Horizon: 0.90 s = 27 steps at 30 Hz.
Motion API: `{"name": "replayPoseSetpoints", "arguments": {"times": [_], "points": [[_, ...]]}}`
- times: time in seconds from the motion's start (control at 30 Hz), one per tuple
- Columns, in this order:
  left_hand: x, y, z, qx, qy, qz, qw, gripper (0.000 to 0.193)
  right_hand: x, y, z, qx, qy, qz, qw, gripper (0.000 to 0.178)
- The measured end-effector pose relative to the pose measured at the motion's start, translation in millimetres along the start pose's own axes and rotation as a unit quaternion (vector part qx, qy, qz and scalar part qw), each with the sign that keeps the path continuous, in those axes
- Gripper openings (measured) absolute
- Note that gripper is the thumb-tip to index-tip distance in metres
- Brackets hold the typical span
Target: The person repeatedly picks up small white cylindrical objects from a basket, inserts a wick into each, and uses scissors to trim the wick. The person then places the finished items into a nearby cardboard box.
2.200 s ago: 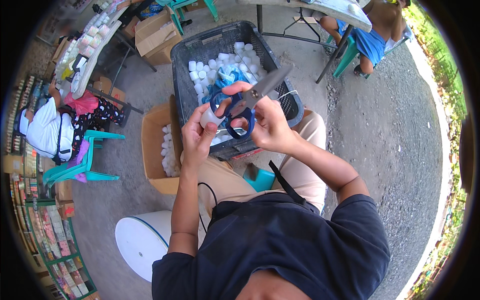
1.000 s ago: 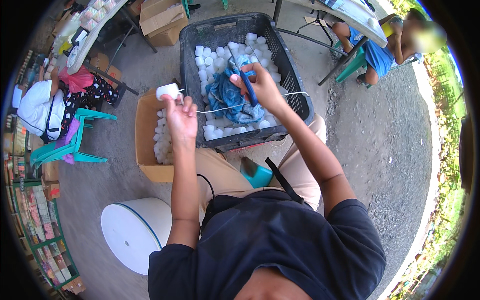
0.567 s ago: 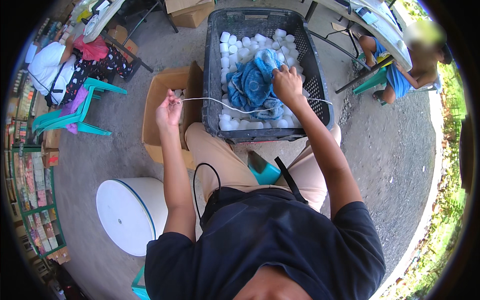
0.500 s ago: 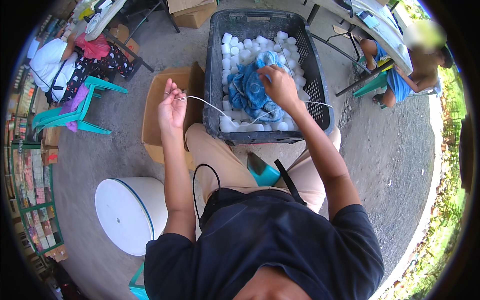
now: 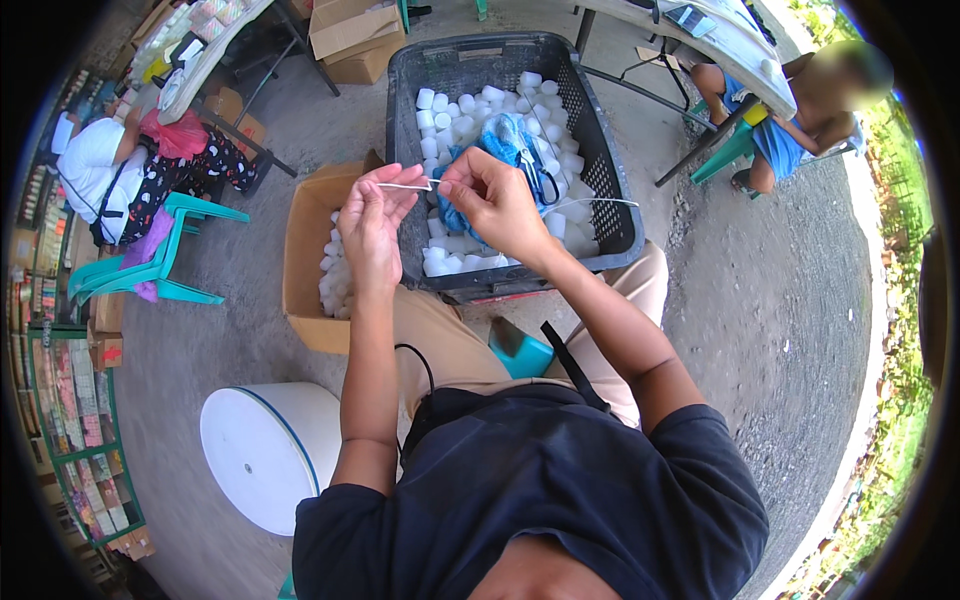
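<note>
A thin white string (image 5: 405, 186) stretches between my two hands, over the near left of a black plastic crate (image 5: 620, 215). My left hand (image 5: 375, 235), palm up, has the string across its thumb and fingers. Thumb and fingertips of my right hand (image 5: 500, 205) pinch the string close to the left fingertips. Below the hands, short white cylinders (image 5: 465, 130) fill the crate. A blue cloth (image 5: 500, 130) lies on them, partly hidden by my right hand. Scissors (image 5: 545, 180) with dark handles rest on the cloth. More white line (image 5: 605, 201) crosses the crate's right rim.
A cardboard box (image 5: 305, 270) holding white cylinders stands left of the crate. Nearer is a round white container (image 5: 260, 455). People sit at tables on both sides, the left one beside a green chair (image 5: 180, 265). Cartons (image 5: 355, 40) stand behind.
My right hand has come away from the cloth toward my left hand, which moved right. Both hands now meet at the string. The scissors now show on the cloth.
</note>
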<state>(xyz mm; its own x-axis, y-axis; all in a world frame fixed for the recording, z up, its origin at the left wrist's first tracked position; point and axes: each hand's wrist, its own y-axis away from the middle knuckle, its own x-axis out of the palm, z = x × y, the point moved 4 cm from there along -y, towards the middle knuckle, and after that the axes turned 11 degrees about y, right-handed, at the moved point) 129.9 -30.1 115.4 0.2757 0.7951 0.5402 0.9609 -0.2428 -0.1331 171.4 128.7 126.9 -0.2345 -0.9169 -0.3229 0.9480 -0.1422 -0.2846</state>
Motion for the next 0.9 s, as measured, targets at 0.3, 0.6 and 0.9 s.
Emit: {"name": "replayPoseSetpoints", "arguments": {"times": [0.3,0.6,0.9], "points": [[92.5,-13.9,-15.1,0.130,-0.061,0.141,0.980,0.033,-86.8,12.0,37.0,-0.037,0.049,0.081,0.995,0.014],[91.2,-59.5,-70.3,0.184,0.140,0.109,0.967,0.028,-113.3,26.3,72.2,-0.063,0.074,0.030,0.995,0.021],[-31.7,-68.2,-55.9,0.029,0.390,0.004,0.920,0.037,-120.8,55.7,-24.0,0.139,0.073,0.301,0.941,0.024]]}}
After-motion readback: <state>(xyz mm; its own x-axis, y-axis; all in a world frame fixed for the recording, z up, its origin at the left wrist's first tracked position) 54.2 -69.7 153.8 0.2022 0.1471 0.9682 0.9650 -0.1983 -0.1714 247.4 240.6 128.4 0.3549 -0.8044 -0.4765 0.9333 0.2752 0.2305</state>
